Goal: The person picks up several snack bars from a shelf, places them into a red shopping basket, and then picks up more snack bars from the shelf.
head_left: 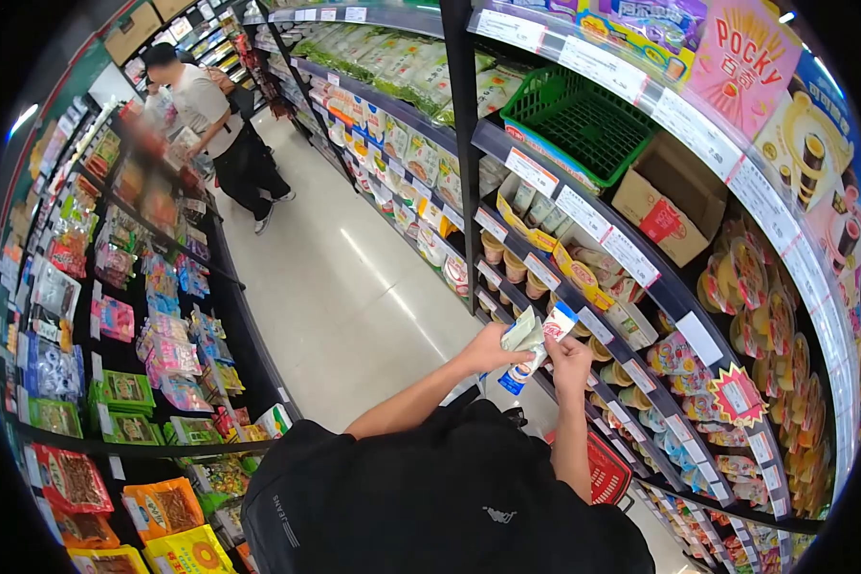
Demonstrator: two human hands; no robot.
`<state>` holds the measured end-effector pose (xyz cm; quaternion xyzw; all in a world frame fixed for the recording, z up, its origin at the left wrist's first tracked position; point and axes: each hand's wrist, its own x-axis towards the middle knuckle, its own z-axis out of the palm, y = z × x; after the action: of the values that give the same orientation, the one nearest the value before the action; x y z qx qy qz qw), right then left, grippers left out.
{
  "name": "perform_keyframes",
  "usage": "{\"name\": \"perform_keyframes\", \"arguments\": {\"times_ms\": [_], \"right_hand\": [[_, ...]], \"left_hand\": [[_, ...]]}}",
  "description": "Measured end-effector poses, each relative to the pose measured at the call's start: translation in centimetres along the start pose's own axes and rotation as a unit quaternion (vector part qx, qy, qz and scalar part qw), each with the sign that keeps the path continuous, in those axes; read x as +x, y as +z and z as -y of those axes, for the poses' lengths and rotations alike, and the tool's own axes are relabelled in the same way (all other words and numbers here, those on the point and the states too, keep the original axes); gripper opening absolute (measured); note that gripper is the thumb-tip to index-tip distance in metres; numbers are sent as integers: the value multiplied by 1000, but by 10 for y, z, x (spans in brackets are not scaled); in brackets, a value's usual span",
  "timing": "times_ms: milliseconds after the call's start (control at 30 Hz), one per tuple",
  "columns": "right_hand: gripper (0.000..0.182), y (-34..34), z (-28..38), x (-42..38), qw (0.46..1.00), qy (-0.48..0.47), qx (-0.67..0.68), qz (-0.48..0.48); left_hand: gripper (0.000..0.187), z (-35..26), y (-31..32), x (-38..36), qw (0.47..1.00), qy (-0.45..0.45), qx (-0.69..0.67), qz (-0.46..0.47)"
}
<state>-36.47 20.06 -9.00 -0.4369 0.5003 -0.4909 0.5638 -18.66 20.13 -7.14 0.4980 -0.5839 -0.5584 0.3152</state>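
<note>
In front of my chest, my left hand (488, 350) is closed round several small flat packets, among them a pale green-white packet (520, 330). The lower end of a blue and white packet (516, 379) sticks out below its fingers. My right hand (571, 364) pinches a white packet with a blue end and red lettering (559, 323), close against the others. Both hands nearly touch, and how the packets overlap between them is partly hidden. To the right of the hands stand shelves with small tubs (536, 277) and yellow boxes (584, 277).
A red shopping basket (607, 471) is low beside my right arm. On the right shelf are a green plastic basket (584, 124) and an open cardboard box (670, 201). Bagged snacks (169, 507) line the left shelves. A person (206, 110) stands farther along the aisle floor (325, 258).
</note>
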Motion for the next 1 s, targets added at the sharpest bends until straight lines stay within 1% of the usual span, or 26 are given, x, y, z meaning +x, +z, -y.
{"name": "perform_keyframes", "arguments": {"times_ms": [33,100,167,233,267,300,333,400,467,500,600,667,733,767,800,867,1000], "right_hand": [[14,3,-4,5,1000,2,7,6],[14,12,-4,12,1000,0,1,13],[14,24,-2,23,1000,-5,-5,20],[16,36,-2,34,1000,3,-20,24],[16,43,-2,41,999,4,-20,26],[16,49,-2,47,999,15,9,39],[17,56,0,55,998,23,38,52],[17,70,7,68,997,36,29,56],[17,86,19,79,997,48,36,54],[17,93,28,84,998,37,-7,43],[19,107,39,100,999,29,-32,27],[21,114,43,110,998,26,-39,30],[20,118,41,119,999,0,-47,24],[21,120,40,124,999,1,-32,18],[21,122,40,127,999,1,-33,17],[21,126,41,132,1000,-11,-26,10],[18,136,44,136,1000,-13,-23,-7]], "left_hand": [[37,6,-3,3,1000,0,0,-4],[35,19,-10,9,1000,12,-24,-13],[34,23,-22,13,1000,7,-18,-23],[33,10,-40,15,999,3,-13,-33],[33,4,-50,16,999,-19,-21,-30],[33,-2,-58,17,998,-42,-31,-27],[33,3,-66,23,998,-42,-32,-27],[32,12,-84,35,999,1,-33,-43],[32,12,-105,44,999,6,-16,-42],[32,9,-116,49,999,12,2,-40],[33,9,-144,62,999,29,20,-19],[34,5,-159,69,999,13,41,-9],[43,13,-167,79,996,89,11,-12],[44,18,-170,84,995,95,9,-15],[44,15,-174,86,995,95,8,-14],[45,10,-182,88,998,64,-15,-1],[45,7,-197,93,997,71,-17,23]]}}
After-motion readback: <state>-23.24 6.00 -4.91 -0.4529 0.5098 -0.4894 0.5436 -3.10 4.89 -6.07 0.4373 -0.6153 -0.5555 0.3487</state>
